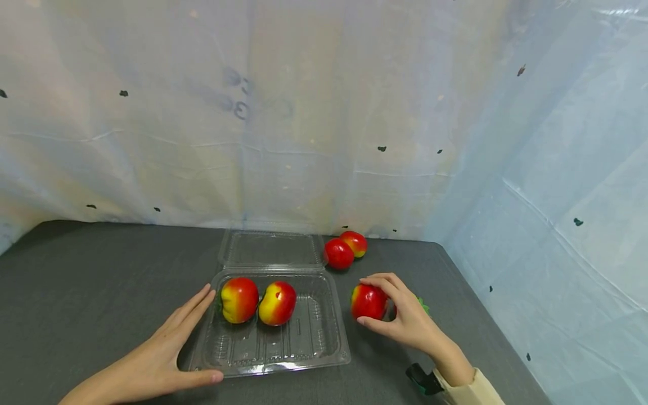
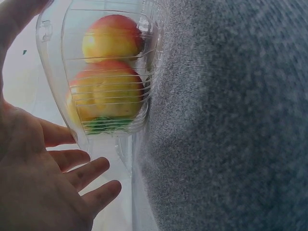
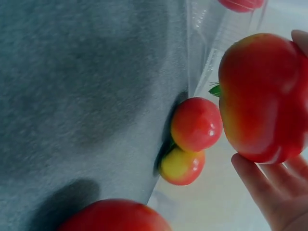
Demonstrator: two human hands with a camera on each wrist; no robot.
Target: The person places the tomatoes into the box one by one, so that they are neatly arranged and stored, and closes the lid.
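My right hand (image 1: 405, 315) holds a lobed, shiny red-and-yellow fruit (image 1: 368, 302) between thumb and fingers, to the right of a clear plastic clamshell box (image 1: 304, 360). In the right wrist view that fruit (image 3: 264, 96) stands apart from the grey tabletop, a green leaf tip beside it. Two similar fruits (image 1: 239, 300) (image 1: 277, 304) lie side by side in the left part of the box. Along the box's left edge, my left hand (image 1: 157, 360) is spread with straight fingers, its fingertips at the rim and its thumb by the front left corner.
The box's lid (image 1: 273, 249) lies folded back behind it. Two more fruits (image 1: 339, 253) (image 1: 354, 243) rest together right of the lid. Another fruit (image 3: 115, 216), with green leaves (image 1: 424, 305), is mostly hidden behind my right hand. Plastic sheeting (image 1: 304, 112) hangs at the table's (image 1: 101, 281) back.
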